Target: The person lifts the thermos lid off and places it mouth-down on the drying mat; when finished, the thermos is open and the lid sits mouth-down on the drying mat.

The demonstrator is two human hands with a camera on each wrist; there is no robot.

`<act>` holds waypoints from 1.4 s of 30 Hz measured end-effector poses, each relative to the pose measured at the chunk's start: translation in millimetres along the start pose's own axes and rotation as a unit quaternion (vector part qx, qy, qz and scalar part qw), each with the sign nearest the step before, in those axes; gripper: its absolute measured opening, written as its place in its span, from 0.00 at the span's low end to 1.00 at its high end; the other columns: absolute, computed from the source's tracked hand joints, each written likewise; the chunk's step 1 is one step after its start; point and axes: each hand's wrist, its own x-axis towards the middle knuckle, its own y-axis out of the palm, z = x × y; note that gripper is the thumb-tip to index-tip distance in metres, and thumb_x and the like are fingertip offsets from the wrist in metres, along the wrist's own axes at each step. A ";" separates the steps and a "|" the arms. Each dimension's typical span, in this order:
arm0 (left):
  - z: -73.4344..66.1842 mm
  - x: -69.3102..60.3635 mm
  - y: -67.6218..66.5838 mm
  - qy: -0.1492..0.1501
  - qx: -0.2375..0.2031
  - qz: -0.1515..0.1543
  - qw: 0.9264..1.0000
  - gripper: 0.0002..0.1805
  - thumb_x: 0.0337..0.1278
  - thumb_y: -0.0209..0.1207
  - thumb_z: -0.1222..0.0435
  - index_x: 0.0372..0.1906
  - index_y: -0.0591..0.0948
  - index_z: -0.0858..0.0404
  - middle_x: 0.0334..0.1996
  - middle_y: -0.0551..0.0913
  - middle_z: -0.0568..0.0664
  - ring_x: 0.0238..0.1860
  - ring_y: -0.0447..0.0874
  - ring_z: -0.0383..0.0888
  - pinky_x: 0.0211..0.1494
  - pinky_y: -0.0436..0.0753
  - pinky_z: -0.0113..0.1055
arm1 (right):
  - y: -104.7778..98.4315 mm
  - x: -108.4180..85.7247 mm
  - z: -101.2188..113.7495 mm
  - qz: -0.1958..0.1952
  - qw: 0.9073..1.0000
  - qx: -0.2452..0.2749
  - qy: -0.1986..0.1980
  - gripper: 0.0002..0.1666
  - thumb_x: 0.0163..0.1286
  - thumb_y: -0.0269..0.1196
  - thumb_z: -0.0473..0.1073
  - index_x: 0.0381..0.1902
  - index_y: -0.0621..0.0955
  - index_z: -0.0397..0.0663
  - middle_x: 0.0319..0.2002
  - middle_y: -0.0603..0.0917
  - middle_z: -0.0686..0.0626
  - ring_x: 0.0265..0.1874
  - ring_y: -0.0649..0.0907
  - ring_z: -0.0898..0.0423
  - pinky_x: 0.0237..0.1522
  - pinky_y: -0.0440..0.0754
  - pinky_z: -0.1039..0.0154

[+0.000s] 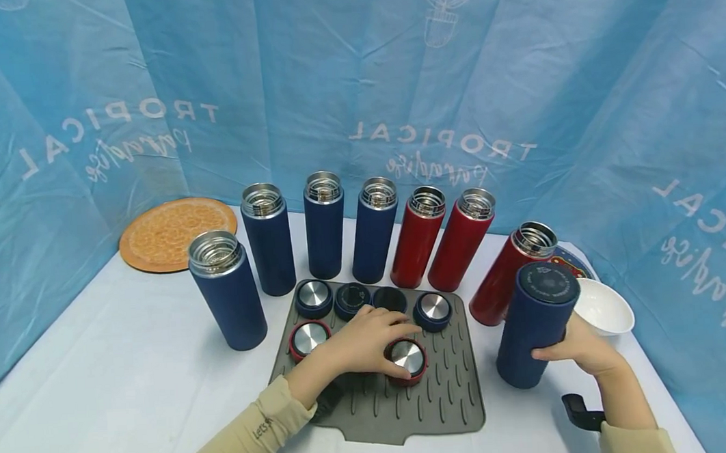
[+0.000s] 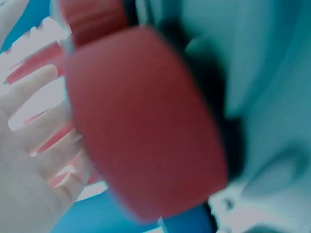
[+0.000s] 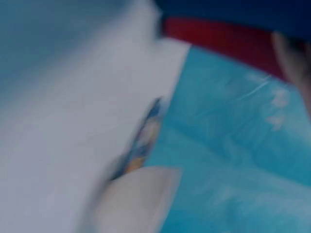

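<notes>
My left hand reaches over a grey drying mat, thumb and fingers around a red bottle lid with a steel top. Another red lid sits beside the left wrist; in the left wrist view, blurred red shapes fill the middle beside the fingers. At the right, my right hand grips a navy insulated bottle standing upside down, its dark base upward. Its far fingers are hidden behind it. A lidless red bottle stands just behind. In the right wrist view, the navy bottle is blurred.
Several navy lids line the mat's back edge. Lidless navy bottles and red bottles stand in an arc behind. A white bowl and patterned plate lie right; a round orange-topped board lies back left.
</notes>
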 end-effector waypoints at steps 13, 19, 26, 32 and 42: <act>17.2 -21.6 -38.5 0.029 -0.249 -0.116 0.961 0.52 0.35 0.74 0.56 0.69 0.59 0.51 0.65 0.61 0.49 0.57 0.71 0.45 0.51 0.77 0.42 | 85.8 38.0 53.3 -0.067 0.889 -0.452 -0.033 0.51 0.30 0.77 0.57 0.58 0.73 0.60 0.42 0.80 0.50 0.36 0.81 0.50 0.36 0.81 0.48; 19.7 -29.9 -38.2 0.069 -0.309 -0.116 0.941 0.45 0.34 0.74 0.64 0.65 0.66 0.57 0.64 0.64 0.51 0.60 0.68 0.47 0.52 0.77 0.35 | 108.6 50.6 58.6 -0.053 0.865 -0.494 -0.066 0.55 0.27 0.77 0.60 0.60 0.72 0.58 0.42 0.83 0.49 0.38 0.82 0.50 0.40 0.80 0.48; 20.8 -38.1 -32.4 0.072 -0.286 -0.198 0.935 0.39 0.27 0.76 0.64 0.56 0.74 0.58 0.50 0.75 0.51 0.46 0.78 0.43 0.45 0.80 0.31 | 122.6 56.7 60.4 -0.059 0.860 -0.502 -0.067 0.56 0.27 0.77 0.61 0.61 0.71 0.63 0.45 0.81 0.48 0.41 0.81 0.49 0.42 0.79 0.47; 21.5 -42.8 -31.3 0.074 -0.277 -0.224 0.931 0.39 0.23 0.77 0.65 0.53 0.76 0.59 0.46 0.77 0.52 0.40 0.80 0.42 0.42 0.82 0.33 | 129.9 56.9 61.3 -0.073 0.847 -0.519 -0.087 0.58 0.24 0.78 0.60 0.60 0.71 0.64 0.45 0.80 0.47 0.41 0.80 0.48 0.43 0.79 0.49; 22.4 -44.8 -25.5 0.048 -0.298 -0.229 0.926 0.38 0.24 0.76 0.67 0.53 0.76 0.59 0.46 0.77 0.52 0.38 0.77 0.43 0.40 0.82 0.31 | 133.6 57.1 56.5 -0.092 0.825 -0.546 -0.117 0.58 0.23 0.78 0.61 0.60 0.72 0.61 0.44 0.80 0.45 0.40 0.81 0.47 0.43 0.79 0.49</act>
